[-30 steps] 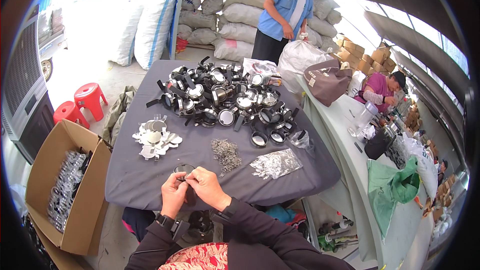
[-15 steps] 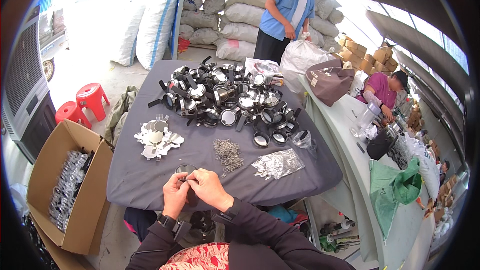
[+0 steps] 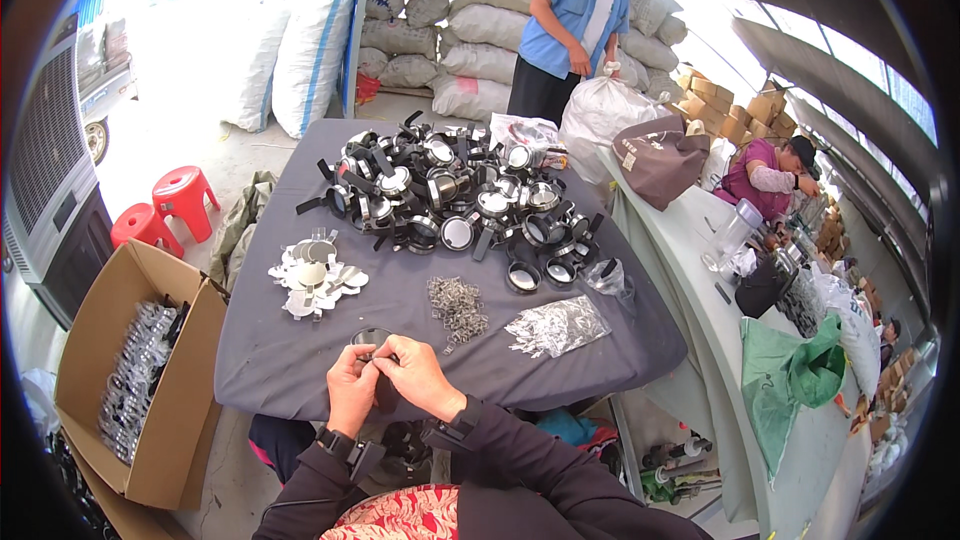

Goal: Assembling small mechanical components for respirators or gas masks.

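Observation:
At the near edge of the table, my left hand [image 3: 349, 390] and my right hand [image 3: 417, 380] are closed together on a round, black-rimmed part [image 3: 371, 337]. Its dark handle hangs down between my hands; the spot where my fingertips meet hides any small piece there. Just beyond lie a heap of small metal clips [image 3: 457, 312] and, to the left, a stack of flat silvery discs with tabs [image 3: 316, 276]. A clear bag of small shiny pieces [image 3: 556, 326] rests to the right. Across the far half spreads a big pile of similar black-rimmed round parts [image 3: 455, 190] with dark handles.
Left of the dark-clothed table [image 3: 260, 350] stands an open cardboard box [image 3: 78, 380] of clear plastic parts. Red stools [image 3: 185, 202] are behind it. A long side table [image 3: 690, 270] carries a brown bag [image 3: 660, 162] and a green sack [image 3: 785, 380]. Two people work beyond.
My hands stay almost in place on the black-rimmed part, with a slight shift of the fingers. The seated person at the right has raised an arm and leaned the head.

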Demonstrator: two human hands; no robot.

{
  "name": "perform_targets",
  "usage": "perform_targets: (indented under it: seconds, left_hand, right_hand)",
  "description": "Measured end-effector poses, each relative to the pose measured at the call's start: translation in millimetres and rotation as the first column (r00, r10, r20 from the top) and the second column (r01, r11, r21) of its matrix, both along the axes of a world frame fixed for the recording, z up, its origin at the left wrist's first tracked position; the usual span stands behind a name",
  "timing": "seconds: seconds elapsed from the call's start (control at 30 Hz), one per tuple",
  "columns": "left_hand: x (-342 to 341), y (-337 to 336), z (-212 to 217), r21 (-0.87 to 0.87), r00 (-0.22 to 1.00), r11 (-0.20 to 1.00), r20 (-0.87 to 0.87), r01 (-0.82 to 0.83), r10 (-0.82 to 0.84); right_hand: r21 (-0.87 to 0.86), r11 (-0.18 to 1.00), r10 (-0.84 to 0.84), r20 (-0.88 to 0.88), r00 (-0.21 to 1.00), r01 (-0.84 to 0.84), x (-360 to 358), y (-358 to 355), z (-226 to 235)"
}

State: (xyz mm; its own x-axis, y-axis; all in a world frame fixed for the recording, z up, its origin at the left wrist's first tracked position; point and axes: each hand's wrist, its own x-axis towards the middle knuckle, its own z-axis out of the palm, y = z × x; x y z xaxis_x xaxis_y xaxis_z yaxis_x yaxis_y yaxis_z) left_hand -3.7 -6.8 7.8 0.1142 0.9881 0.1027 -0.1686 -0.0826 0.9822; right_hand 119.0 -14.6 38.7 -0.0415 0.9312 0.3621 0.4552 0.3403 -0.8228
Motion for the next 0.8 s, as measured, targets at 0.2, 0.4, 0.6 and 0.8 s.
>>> perform_targets:
  seconds: [0.2, 0.4, 0.6, 0.8]
  left_hand:
    - [1.6, 0.4, -2.5, 0.013, 1.000, 1.000, -0.012, -0.017, 0.017]
    - [8.9, 0.7, -2.7, 0.004, 1.000, 1.000, 0.021, 0.002, -0.002]
    - [-0.7, -1.8, -1.6, 0.040, 0.997, 0.997, -0.034, -0.069, 0.070]
    - [25.0, 7.8, -6.5, 0.287, 0.963, 0.956, -0.240, -0.054, 0.127]
  right_hand:
    - [-0.027, 1.000, 0.005, -0.023, 1.000, -0.005, 0.5, 0.3, -1.4]
    - [0.002, 1.000, -0.020, 0.058, 0.998, 0.020, 7.0, -2.6, 4.6]
    - [-0.044, 0.996, 0.085, 0.033, 0.996, -0.084, -1.3, 7.5, -0.5]
    - [-0.109, 0.993, 0.045, -0.042, 0.998, -0.049, 13.6, -4.8, 29.5]
